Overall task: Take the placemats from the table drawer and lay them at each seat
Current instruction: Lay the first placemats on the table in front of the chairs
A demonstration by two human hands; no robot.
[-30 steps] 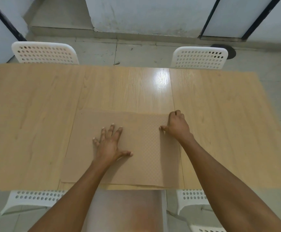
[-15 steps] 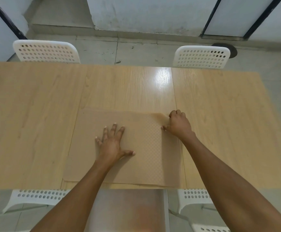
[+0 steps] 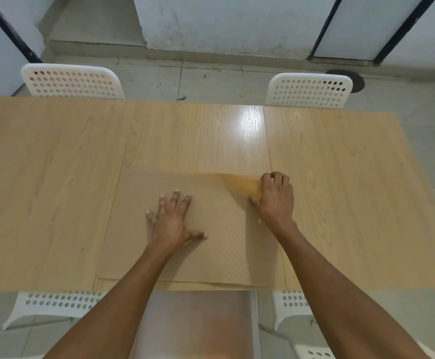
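The left hand (image 3: 172,221) lies flat with its fingers spread, pressing down on the stack of placemats (image 3: 138,229) near its middle. The right hand (image 3: 275,196) is curled at the stack's far right corner, its fingers pinching the top placemat (image 3: 239,183), whose corner is lifted off the ones below and shows as a blurred, more orange flap. The placemats are thin tan rectangles with rounded corners, close in colour to the wood; a fine dotted texture shows on the part between the 2 hands, and the offset edges of lower mats peek out along the near side. The stack rests at the near edge of the table (image 3: 55,177), roughly centred in front of the person. The table is light wood-grain laminate with 2 seams running front to back and a bright glare patch toward the far side. 2 white perforated chairs (image 3: 71,81) (image 3: 309,90) stand at the far edge, and 2 more (image 3: 53,303) (image 3: 292,304) are tucked under the near edge. Beyond lie a pale tiled floor (image 3: 211,79), scuffed white walls and dark-framed panels.
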